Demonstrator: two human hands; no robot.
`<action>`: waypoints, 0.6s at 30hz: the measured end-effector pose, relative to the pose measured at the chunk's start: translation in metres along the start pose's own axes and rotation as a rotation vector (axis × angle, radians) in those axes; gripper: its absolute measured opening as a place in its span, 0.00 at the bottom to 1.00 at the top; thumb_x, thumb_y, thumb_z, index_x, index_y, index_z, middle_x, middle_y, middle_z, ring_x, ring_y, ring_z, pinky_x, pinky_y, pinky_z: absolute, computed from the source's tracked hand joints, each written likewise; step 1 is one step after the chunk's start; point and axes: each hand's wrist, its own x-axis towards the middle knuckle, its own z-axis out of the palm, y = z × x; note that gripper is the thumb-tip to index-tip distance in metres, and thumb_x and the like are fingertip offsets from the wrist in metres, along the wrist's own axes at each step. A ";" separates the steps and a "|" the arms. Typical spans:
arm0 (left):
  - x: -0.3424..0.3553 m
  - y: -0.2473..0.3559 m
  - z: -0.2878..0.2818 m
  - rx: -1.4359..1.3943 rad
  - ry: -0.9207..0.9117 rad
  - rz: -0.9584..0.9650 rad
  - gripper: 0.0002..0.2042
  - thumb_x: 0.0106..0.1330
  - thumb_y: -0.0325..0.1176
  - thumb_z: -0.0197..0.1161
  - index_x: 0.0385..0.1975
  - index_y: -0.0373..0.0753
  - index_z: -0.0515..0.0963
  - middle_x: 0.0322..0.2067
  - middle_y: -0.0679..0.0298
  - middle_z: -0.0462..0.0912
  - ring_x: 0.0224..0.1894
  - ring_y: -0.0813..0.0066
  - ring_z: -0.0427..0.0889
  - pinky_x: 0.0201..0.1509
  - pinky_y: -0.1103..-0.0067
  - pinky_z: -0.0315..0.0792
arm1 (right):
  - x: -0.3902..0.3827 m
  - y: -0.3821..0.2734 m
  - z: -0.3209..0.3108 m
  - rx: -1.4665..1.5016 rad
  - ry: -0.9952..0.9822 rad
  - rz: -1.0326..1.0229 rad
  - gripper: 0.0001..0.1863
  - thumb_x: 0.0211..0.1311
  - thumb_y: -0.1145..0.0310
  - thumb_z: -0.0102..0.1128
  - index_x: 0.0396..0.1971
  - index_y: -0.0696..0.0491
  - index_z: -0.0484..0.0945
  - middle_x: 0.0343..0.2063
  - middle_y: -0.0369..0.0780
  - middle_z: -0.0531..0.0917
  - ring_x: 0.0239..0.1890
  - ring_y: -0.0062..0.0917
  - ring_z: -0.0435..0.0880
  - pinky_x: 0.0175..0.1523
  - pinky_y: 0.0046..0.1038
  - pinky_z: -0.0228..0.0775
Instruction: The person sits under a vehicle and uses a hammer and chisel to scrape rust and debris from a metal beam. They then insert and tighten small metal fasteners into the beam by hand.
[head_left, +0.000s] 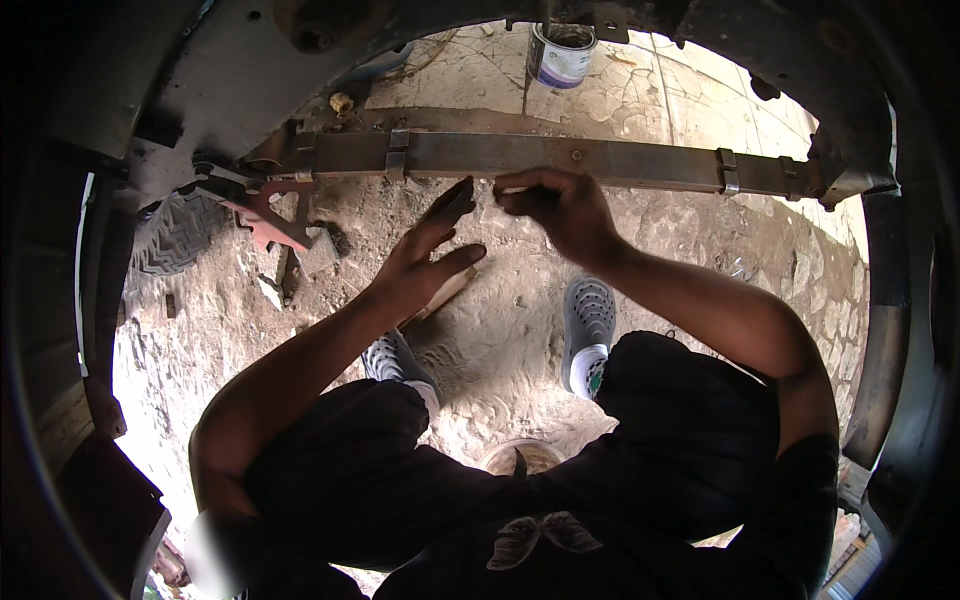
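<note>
A long dark leaf spring point(480, 152), bound by metal clamps, runs across the view in front of me. My left hand point(425, 248) is just short of it, fingers stretched out together and thumb apart, with nothing seen in it. To its right, my right hand point(568, 212) is bent at the wrist, its fingers curled in and pressed together. Whatever those fingers may hold is hidden or too small to name. Both hands are near the spring's lower edge, with a small gap between them; whether the right one touches the spring I cannot tell.
Dark metal framework point(240, 75) surrounds me above and at both sides. A red metal stand point(275, 215) and a treaded tyre point(180, 235) are at the left. An open paint can point(562, 58) stands beyond the spring. Dusty ground point(490, 370) lies between my shoes.
</note>
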 end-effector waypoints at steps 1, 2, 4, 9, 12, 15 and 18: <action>0.000 -0.004 -0.001 0.107 -0.029 -0.007 0.30 0.74 0.34 0.67 0.76 0.44 0.68 0.78 0.57 0.60 0.80 0.62 0.59 0.80 0.66 0.58 | 0.009 0.014 -0.011 -0.009 0.056 -0.018 0.09 0.66 0.71 0.73 0.44 0.55 0.90 0.38 0.40 0.93 0.39 0.20 0.92 0.48 0.23 0.83; 0.001 -0.007 -0.002 0.214 -0.055 -0.013 0.32 0.74 0.36 0.67 0.77 0.46 0.66 0.81 0.59 0.56 0.82 0.62 0.55 0.82 0.65 0.54 | 0.018 0.026 -0.022 -0.027 0.124 -0.016 0.10 0.65 0.69 0.75 0.43 0.55 0.90 0.36 0.40 0.93 0.37 0.21 0.93 0.48 0.24 0.83; 0.000 -0.008 -0.004 0.338 -0.061 -0.047 0.30 0.73 0.38 0.68 0.75 0.47 0.70 0.80 0.59 0.58 0.83 0.58 0.53 0.83 0.59 0.52 | 0.033 0.029 -0.045 -0.331 0.164 -0.104 0.10 0.64 0.67 0.76 0.41 0.54 0.90 0.35 0.41 0.93 0.36 0.22 0.93 0.48 0.25 0.84; 0.011 -0.019 -0.022 0.925 -0.209 0.157 0.28 0.72 0.42 0.69 0.71 0.45 0.74 0.77 0.51 0.63 0.83 0.52 0.53 0.83 0.56 0.50 | 0.060 0.025 -0.053 -0.590 0.072 -0.157 0.10 0.60 0.68 0.77 0.40 0.54 0.90 0.35 0.42 0.93 0.36 0.29 0.93 0.46 0.30 0.84; 0.019 -0.016 -0.036 1.064 -0.167 0.202 0.28 0.72 0.43 0.69 0.70 0.44 0.76 0.77 0.49 0.63 0.82 0.49 0.53 0.84 0.55 0.49 | 0.071 0.035 -0.049 -0.667 0.022 -0.273 0.11 0.58 0.70 0.77 0.41 0.53 0.90 0.34 0.42 0.92 0.37 0.33 0.92 0.46 0.33 0.83; 0.022 -0.011 -0.046 1.032 -0.071 0.138 0.27 0.72 0.45 0.70 0.67 0.42 0.78 0.74 0.47 0.67 0.80 0.47 0.58 0.81 0.58 0.56 | 0.076 0.037 -0.048 -0.721 -0.020 -0.305 0.10 0.58 0.71 0.77 0.40 0.53 0.90 0.34 0.43 0.91 0.37 0.36 0.92 0.47 0.34 0.83; 0.019 -0.008 -0.056 0.945 -0.054 0.051 0.27 0.71 0.45 0.70 0.66 0.41 0.78 0.70 0.47 0.73 0.75 0.48 0.68 0.77 0.61 0.65 | 0.076 0.041 -0.049 -0.729 -0.009 -0.313 0.09 0.58 0.71 0.76 0.38 0.53 0.90 0.33 0.43 0.91 0.36 0.37 0.92 0.46 0.35 0.83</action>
